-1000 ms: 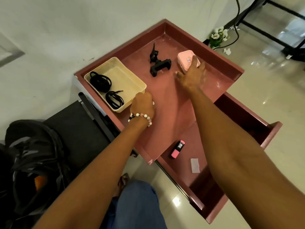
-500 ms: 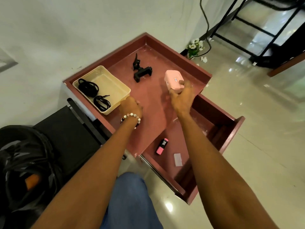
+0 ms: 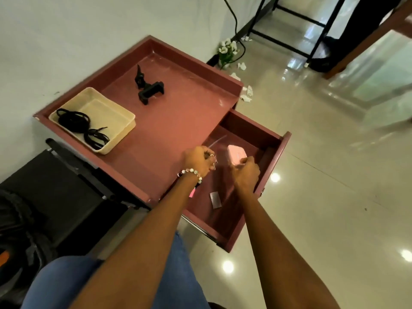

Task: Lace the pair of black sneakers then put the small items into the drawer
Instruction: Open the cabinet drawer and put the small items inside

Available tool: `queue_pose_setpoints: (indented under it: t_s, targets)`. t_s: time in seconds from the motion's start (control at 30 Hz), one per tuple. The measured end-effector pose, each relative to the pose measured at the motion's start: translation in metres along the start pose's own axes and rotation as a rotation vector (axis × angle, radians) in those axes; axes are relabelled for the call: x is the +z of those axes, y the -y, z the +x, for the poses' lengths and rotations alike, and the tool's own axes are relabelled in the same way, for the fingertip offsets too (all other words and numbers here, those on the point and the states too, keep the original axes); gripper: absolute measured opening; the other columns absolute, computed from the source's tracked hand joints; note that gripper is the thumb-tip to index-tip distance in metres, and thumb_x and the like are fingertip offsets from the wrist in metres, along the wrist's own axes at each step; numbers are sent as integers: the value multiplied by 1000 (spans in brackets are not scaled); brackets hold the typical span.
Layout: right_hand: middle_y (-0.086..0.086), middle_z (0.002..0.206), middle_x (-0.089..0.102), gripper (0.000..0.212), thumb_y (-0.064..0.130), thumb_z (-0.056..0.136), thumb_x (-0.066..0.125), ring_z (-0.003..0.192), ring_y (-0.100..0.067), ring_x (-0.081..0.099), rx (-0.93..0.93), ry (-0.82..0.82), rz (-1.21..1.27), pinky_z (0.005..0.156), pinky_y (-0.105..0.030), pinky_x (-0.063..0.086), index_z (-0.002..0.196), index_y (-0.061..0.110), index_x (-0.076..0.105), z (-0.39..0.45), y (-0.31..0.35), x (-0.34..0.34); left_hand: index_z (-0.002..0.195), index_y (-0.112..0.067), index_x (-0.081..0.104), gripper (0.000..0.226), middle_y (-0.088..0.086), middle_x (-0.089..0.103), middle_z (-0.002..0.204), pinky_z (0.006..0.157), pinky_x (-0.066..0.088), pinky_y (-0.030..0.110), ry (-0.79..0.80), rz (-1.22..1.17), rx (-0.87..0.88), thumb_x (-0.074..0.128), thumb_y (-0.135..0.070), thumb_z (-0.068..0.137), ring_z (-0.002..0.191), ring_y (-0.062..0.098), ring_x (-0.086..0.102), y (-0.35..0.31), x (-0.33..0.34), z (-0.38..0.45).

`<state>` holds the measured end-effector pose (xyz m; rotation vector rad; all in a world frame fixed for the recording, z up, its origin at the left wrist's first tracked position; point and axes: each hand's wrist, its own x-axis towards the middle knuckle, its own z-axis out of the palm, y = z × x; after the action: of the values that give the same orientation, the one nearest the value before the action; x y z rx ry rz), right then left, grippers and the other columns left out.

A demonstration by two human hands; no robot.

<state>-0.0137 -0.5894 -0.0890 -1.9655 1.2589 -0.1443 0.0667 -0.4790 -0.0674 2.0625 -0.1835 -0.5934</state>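
Right hand: over the open drawer, fingers curled round the near end of the pink box; grip pinching the box.
Pink box: inside the drawer space, held above or on the drawer floor; contact with the floor cannot be told.
Left hand: at the desk edge beside the drawer, fingers curled; small thin metal pieces show at the fingertips, but whether it holds them cannot be told. Beaded bracelet on the wrist.
Drawer contents: a small grey card lies flat on the floor; a pink item is mostly hidden behind the left forearm.
Desk: red-brown top with raised rim.
Tray: cream, at the desk's left corner, holding two coiled black laces.
Phone clamp: black, near the back of the desk, well apart from the tray.
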Motion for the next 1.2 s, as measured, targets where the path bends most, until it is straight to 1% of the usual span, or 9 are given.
queue_pose_setpoints:
  t_s: [0.2,0.33,0.47,0.6,0.7,0.8,0.87,1.03,1.2]
  targets:
    - [-24,127,49,58,30,89,67,111,-44,55,26,100,-178,97,-47,48,134,3,44,11,-32,31,79,-5,68,9,18,72,81,69,60,40,-13,153,-156,61,-2,83,75,31,72,33,48,40]
    - [-24,128,46,53,16,91,62,113,-42,53,41,79,-300,98,-44,45,136,1,39,15,-40,48,119,-2,64,28,16,65,116,64,48,16,-57,197,-284,57,-12,93,107,33,62,48,61,59]
    - [-23,130,44,43,1,94,52,117,-38,52,52,66,-377,97,-38,45,135,0,37,11,-45,57,95,-2,70,17,14,72,96,73,57,37,-137,261,-285,66,-15,85,84,30,69,66,68,71]
    - [-23,132,40,44,-5,94,48,117,-37,53,63,89,-429,97,-39,46,135,0,35,4,-43,59,71,-17,63,17,-5,53,58,54,44,24,-119,222,-296,62,-21,87,46,10,47,64,61,58]
    - [-22,133,38,48,-5,92,54,116,-40,53,83,106,-433,97,-42,47,136,1,38,-1,-34,52,83,-18,73,16,-1,66,69,50,43,25,-19,243,-252,59,-21,91,52,16,57,56,50,51]
    - [-21,137,39,48,0,92,60,119,-40,52,87,90,-406,99,-44,47,137,2,43,-7,-13,37,102,-11,73,17,8,71,101,71,52,28,58,221,-176,60,-11,91,86,28,68,36,38,39]
    - [-20,135,45,43,6,93,61,118,-38,54,60,42,-355,97,-42,48,134,2,48,-8,3,26,98,-9,72,13,11,72,102,82,56,36,85,174,-78,65,-9,87,89,28,69,24,32,29]
    - [-16,119,60,28,7,93,57,104,-31,60,-81,-86,-239,74,-33,46,120,2,60,-17,54,5,103,-13,72,22,-5,69,90,75,43,9,-9,130,159,58,-4,89,81,10,63,-23,-7,-3]
    - [-15,105,67,17,10,91,54,97,-33,62,-284,-72,-52,83,-39,48,104,5,65,-25,112,7,87,-17,69,26,8,72,80,75,59,41,-222,-173,57,52,2,87,74,28,71,-38,-64,7]
